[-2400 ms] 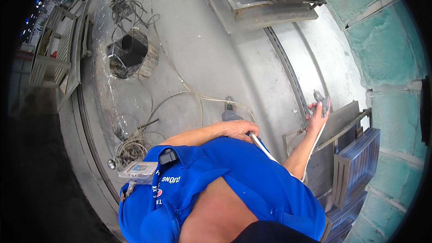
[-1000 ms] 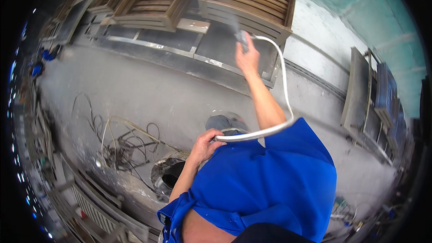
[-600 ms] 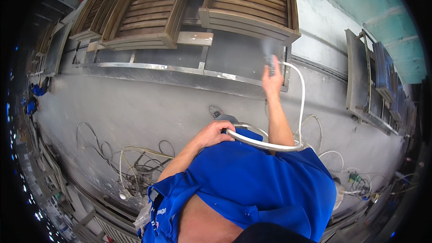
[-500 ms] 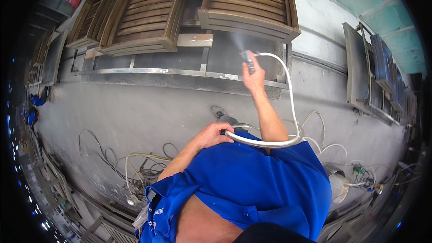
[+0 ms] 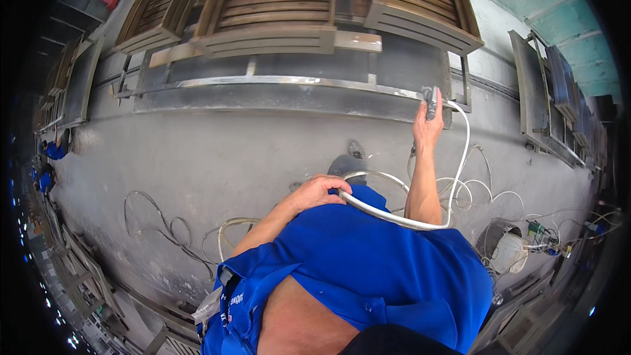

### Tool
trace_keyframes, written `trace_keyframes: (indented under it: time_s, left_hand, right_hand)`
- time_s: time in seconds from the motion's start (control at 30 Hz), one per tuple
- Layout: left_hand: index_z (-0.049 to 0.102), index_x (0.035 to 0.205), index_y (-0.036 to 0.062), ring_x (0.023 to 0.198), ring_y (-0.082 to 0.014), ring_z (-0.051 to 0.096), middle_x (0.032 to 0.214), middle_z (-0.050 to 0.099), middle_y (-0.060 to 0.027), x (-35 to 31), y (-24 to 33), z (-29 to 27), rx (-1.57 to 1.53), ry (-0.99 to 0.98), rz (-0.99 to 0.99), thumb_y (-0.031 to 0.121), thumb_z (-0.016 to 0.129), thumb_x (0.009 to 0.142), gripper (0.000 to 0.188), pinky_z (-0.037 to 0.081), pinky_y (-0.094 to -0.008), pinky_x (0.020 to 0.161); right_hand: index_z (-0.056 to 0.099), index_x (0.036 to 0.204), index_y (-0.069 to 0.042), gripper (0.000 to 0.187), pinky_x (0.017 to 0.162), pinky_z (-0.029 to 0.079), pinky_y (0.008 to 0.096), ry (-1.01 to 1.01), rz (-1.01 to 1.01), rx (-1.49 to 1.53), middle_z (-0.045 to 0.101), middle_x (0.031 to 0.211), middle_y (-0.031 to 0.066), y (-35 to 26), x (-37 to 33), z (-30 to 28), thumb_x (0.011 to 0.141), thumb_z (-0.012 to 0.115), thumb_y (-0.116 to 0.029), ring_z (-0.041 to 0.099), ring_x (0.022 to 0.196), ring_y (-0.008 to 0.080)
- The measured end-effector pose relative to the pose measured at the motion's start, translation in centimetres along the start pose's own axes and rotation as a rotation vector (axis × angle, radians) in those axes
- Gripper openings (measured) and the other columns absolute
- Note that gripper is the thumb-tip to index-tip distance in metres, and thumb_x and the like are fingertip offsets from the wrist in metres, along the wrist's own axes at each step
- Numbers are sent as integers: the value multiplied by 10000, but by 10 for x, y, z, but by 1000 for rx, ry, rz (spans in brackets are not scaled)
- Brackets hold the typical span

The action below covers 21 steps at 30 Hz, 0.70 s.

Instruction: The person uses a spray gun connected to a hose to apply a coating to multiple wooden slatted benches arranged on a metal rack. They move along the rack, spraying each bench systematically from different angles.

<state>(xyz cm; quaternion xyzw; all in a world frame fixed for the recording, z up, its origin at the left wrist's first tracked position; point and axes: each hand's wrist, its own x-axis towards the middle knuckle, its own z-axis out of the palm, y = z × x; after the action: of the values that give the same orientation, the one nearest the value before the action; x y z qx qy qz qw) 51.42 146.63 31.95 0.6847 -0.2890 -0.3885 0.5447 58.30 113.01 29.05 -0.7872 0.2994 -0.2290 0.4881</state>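
Observation:
My right hand (image 5: 428, 130) is closed around a spray gun (image 5: 431, 103), held out at the near rail of a low metal rack (image 5: 276, 81). From the gun a white hose (image 5: 467, 133) loops down to my waist. My left hand (image 5: 323, 190) grips a length of that hose in front of my blue shirt. On the rack sit slatted wooden crates: one at the left (image 5: 150, 38), a larger one in the middle (image 5: 269, 44) and one at the right (image 5: 427, 26), nearest the gun. No spray mist shows at the nozzle.
Coiled hoses (image 5: 164, 230) lie on the grey floor at left; more hose loops trail at right near a bucket (image 5: 511, 253). Another rack with panels (image 5: 532, 85) stands at far right. At the far left, people in blue (image 5: 56, 150) are beside another rack.
My right hand has moved the gun right and nearer, away from the crates. The mist seen earlier is gone. My view has shifted along the rack; the left hand still holds the hose.

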Motion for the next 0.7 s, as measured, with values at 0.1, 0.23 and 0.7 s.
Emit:
trace_keyframes:
  time_s: [0.1, 0.23, 0.7]
  left_hand:
    - [724, 1088, 80, 1008, -233, 677, 1059, 734, -43, -38, -7, -31, 34, -1, 49, 72, 814, 825, 278, 534, -372, 900]
    - [719, 1093, 84, 972, -205, 663, 1018, 732, -34, -71, -21, -74, 45, 4, 39, 67, 826, 817, 296, 521, -352, 885]
    - [706, 1067, 37, 940, -98, 674, 1003, 735, -30, -183, -78, -213, -517, 162, -359, -50, 747, 873, 217, 545, -276, 828]
  right_hand:
    - [522, 1520, -112, 548, 1089, 478, 379, -129, -196, 63, 637, 1429, 192, -41, -57, 63, 985, 641, -122, 617, 1329, 302]
    - [550, 1499, -129, 529, 1089, 483, 376, -339, -336, 104, 660, 1389, 199, -108, -99, 167, 978, 645, -126, 633, 1308, 314]
    - [552, 1508, -202, 544, 1057, 495, 355, -581, -239, 160, 671, 1386, 176, -179, -195, 359, 978, 672, -203, 658, 1263, 293]
